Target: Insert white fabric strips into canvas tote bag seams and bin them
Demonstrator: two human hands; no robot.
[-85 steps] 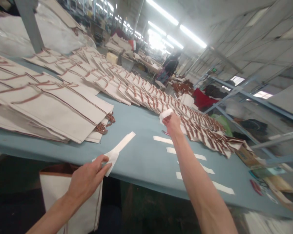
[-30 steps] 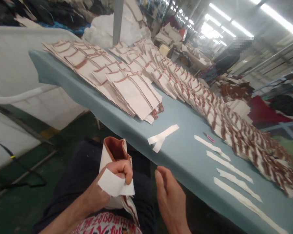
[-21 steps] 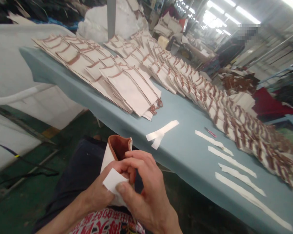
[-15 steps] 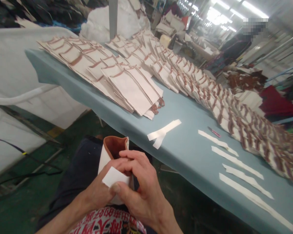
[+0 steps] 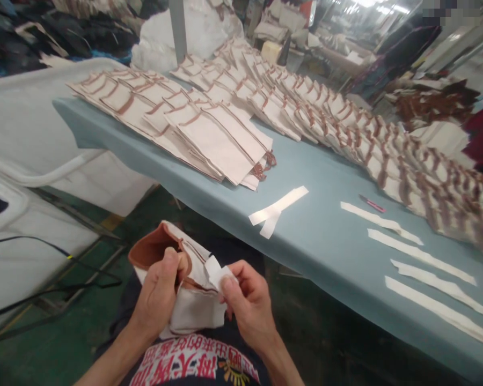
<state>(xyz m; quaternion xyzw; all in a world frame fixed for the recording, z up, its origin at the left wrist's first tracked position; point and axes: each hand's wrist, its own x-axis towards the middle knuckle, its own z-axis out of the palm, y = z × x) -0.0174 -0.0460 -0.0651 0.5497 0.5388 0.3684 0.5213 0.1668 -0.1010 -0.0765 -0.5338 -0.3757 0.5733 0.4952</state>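
A cream fabric piece with a brown lining [image 5: 197, 313], shaped like a small bag or pouch, rests on my lap with its mouth facing up and left. My left hand [image 5: 156, 292] is closed on its brown-lined edge, the thumb on top and some fingers hidden inside. Between the thumb and fingers of my right hand [image 5: 247, 295] is pinched a small white strip [image 5: 214, 271], held against the seam side of the fabric piece. Whether the strip is fixed to the seam I cannot tell.
A table with a blue-green cover [image 5: 306, 252] runs across in front of me. Flat cream pieces with brown trim [image 5: 221, 142] lie overlapped on it, with a long row [image 5: 346, 134] behind. Two crossed white strips [image 5: 279, 206], several longer strips [image 5: 422, 254] and pink-handled snips [image 5: 372, 203] lie nearer.
My hands have moved apart. The fabric piece has turned and tilted left, showing its seam. My left hand now grips its edge, and my right hand holds the white strip beside the seam.
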